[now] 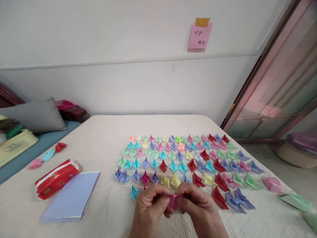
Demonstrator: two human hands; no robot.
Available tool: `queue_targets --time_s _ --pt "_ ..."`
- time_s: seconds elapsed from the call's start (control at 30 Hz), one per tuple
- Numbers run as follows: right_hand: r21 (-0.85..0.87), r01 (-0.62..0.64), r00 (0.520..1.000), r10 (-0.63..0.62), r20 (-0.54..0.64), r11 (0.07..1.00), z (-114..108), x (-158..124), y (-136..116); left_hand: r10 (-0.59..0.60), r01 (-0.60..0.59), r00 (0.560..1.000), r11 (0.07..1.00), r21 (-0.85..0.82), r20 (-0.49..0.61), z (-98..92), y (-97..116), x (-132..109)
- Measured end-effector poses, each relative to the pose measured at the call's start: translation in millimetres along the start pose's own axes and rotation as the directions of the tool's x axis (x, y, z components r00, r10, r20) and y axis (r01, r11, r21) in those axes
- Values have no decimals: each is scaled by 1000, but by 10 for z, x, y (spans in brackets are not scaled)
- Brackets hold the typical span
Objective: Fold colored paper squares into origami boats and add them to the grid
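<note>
While fingertips meet at centre, both hands (174, 205) pinch a pink folded paper (174, 200).

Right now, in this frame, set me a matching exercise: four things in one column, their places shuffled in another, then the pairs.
Things:
1 sticky note
2 grey cushion
3 red packet
4 magenta folded piece

Places:
A pinched between left hand and right hand
B taped to the wall
C far left, beyond the edge of the table
D beside the paper stack

Pairs: 1-B; 2-C; 3-D; 4-A
</note>
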State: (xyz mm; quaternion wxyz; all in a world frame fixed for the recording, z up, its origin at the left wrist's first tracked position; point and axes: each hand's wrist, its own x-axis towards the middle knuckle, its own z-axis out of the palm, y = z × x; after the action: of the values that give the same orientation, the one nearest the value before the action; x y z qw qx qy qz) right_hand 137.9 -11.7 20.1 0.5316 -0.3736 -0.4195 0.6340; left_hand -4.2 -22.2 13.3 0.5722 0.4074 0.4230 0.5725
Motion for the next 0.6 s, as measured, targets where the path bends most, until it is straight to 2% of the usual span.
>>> queue_targets --time_s 0.13,0.23,0.4,0.6 --pt "-13 75 997 -75 23 997 6 -17 -23 62 -62 998 998 -8 28 0 0 -34" --pt "-12 81 997 -81 8 997 -3 -11 13 96 -95 994 995 -17 50 4 16 -38" --pt "-31 91 996 -92 -15 995 -37 0 61 64 -67 994 997 35 90 -9 40 -20" --pt "-210 200 979 -203 9 957 -50 -8 27 14 -17 998 999 51 62 -21 -43 0"
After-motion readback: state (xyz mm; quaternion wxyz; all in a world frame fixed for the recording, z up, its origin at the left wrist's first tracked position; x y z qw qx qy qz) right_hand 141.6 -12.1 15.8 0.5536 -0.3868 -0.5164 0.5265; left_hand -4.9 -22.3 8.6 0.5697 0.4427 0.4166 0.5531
